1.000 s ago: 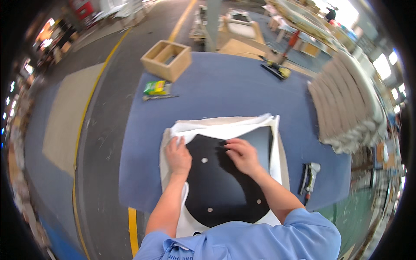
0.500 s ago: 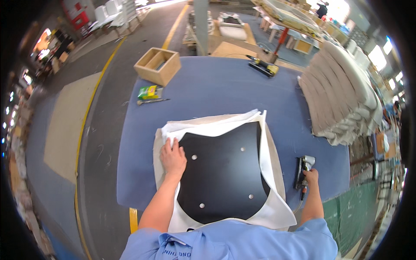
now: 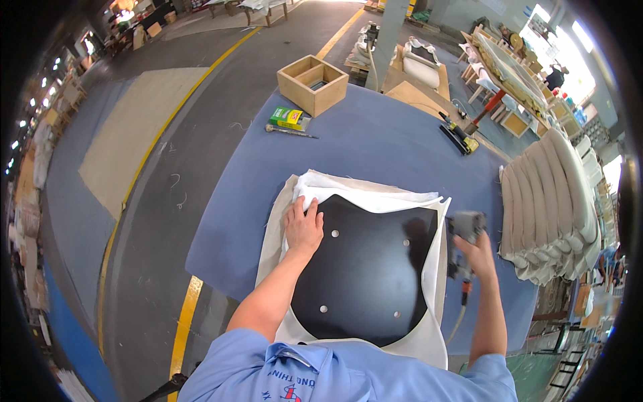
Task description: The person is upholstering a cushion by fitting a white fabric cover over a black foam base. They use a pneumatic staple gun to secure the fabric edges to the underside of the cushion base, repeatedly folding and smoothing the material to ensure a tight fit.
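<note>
A black seat panel (image 3: 365, 271) with several round holes lies face up before me. White lining fabric (image 3: 385, 201) is folded loosely over its edges, and beige cloth (image 3: 269, 231) sticks out around it. My left hand (image 3: 303, 231) rests with fingers spread on the white fabric at the panel's far left corner. To the right of the panel, my right hand (image 3: 477, 253) grips an air staple gun (image 3: 469, 224), blurred by motion and held apart from the panel. Its hose (image 3: 459, 321) runs down toward me.
The blue-topped table (image 3: 234, 221) carries a wooden divided box (image 3: 311, 97), a green-yellow packet (image 3: 289, 118), a thin pointed tool (image 3: 291, 131) and a second staple gun (image 3: 459, 136). A tall stack of beige cushioned pieces (image 3: 549, 201) stands at the right.
My right hand has lifted the staple gun from the right of the table and brought it nearer the panel. My left hand stays at the far left corner; the whole view has turned.
</note>
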A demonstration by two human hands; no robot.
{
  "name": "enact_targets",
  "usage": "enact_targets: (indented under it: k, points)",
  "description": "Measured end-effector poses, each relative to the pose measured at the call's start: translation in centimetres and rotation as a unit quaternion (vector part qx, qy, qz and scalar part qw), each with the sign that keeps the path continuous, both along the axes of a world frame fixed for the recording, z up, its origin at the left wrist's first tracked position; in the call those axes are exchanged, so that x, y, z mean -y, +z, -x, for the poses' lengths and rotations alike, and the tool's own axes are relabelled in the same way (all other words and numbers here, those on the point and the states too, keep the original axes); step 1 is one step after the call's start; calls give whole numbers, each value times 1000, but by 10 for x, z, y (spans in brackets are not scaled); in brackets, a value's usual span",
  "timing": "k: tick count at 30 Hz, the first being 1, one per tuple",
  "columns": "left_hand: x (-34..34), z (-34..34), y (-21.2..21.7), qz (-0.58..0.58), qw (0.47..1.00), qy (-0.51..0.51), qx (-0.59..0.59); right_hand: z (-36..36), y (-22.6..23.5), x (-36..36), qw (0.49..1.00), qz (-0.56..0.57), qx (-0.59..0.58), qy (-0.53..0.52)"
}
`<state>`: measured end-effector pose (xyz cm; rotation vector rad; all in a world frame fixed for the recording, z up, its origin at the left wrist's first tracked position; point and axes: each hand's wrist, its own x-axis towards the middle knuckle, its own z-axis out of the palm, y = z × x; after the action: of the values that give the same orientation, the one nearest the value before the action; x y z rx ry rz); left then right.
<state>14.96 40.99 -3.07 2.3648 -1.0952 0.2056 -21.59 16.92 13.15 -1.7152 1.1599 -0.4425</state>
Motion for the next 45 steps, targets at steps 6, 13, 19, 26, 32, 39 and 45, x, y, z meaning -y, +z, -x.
enact_targets:
  k: [6,13,19,26,32,39,45]
  points:
    - [7,2,3,27,999,-14,-10,-198,-10,-31,968,-66,-74,229]
    - [-1,-1,3,45,998,1,-40,-322,-34,-75,931,-75,-96,343]
    - [0,-6,-1,47,997,-5,-63,-338,-33,-77,920,-62,-140,359]
    - [3,-4,-7,48,998,-12,-35,-256,-25,-51,944,-160,-77,280]
    - [6,12,17,93,989,-68,96,-33,-31,3,972,-178,76,-136]
    - [116,99,49,146,930,-334,-36,190,-96,17,880,-305,143,-335]
    - [228,148,56,94,895,-408,-155,255,-138,-1,851,-213,42,-478]
